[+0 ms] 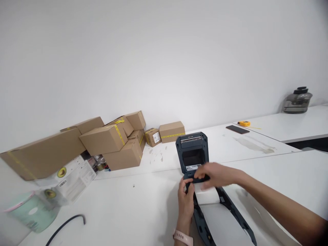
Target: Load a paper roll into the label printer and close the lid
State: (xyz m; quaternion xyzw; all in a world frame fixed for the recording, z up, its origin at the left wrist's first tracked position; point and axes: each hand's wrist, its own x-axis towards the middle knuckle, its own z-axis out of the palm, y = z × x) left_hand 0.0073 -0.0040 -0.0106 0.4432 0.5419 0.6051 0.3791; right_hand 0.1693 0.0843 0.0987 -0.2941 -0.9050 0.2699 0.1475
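A dark label printer point(223, 196) lies on the white table with its lid point(192, 147) raised. Inside sits a roll of white labels point(208, 197), and a wide strip of white paper point(222, 223) runs toward me over the body. My left hand point(186, 200), with a pink watch band at the wrist, has its fingers closed on the printer's left edge by the hinge. Over the top of the roll, my right hand point(214, 174) reaches in from the right, slightly blurred. Its fingers bend toward the hinge, with the thumb apart from them near the label paper.
Brown cardboard boxes point(105, 138) are piled at the back left against the wall. A green bucket point(33, 212) and a black cable point(64, 223) are at the front left. A phone point(237, 129), a yellow tape measure point(244, 123) and a dark water jug point(297, 101) stand toward the right.
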